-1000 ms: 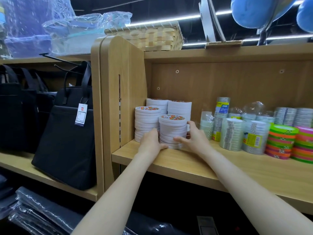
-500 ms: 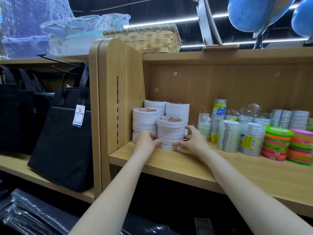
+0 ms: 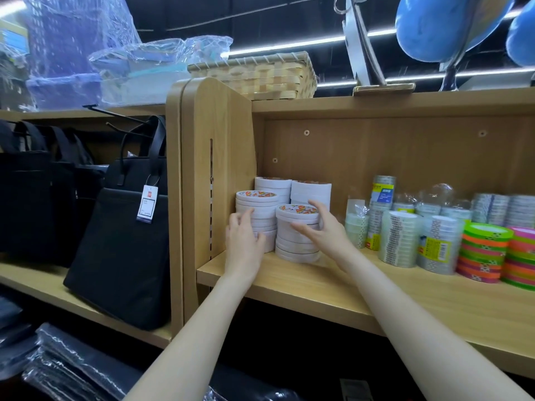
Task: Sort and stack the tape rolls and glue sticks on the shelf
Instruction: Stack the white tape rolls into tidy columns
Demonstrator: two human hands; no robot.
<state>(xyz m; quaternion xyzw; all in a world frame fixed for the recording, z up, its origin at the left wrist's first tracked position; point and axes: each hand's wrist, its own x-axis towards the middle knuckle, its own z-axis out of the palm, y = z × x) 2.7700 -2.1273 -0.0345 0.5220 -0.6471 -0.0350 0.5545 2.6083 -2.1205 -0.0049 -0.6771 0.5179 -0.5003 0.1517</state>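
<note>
Head view, shelf: we log a wooden shelf [image 3: 333, 287] with an upright side panel [image 3: 220, 157] at its left end.
Head view, white tape: four stacks of white tape rolls stand at the shelf's far left, just beside the panel. The near-left stack [image 3: 262, 211] and near-right stack [image 3: 298, 235] touch; two taller stacks [image 3: 311, 191] stand behind them.
Head view, left hand: our left hand [image 3: 243, 241] curls its fingers round the near-left stack, low on its front.
Head view, right hand: our right hand [image 3: 321, 231] grasps the near-right stack, thumb across the front and fingers round its right side (the top roll's printed label shows).
Head view, other tape: clear tape packs [image 3: 401, 238] stand to the right of the hands; neon rolls [image 3: 486, 253] are stacked further right, near the front edge.
Head view, surroundings: a black bag [image 3: 121, 253] with a tag stands left of the panel; a woven basket [image 3: 260, 73] sits on top.
</note>
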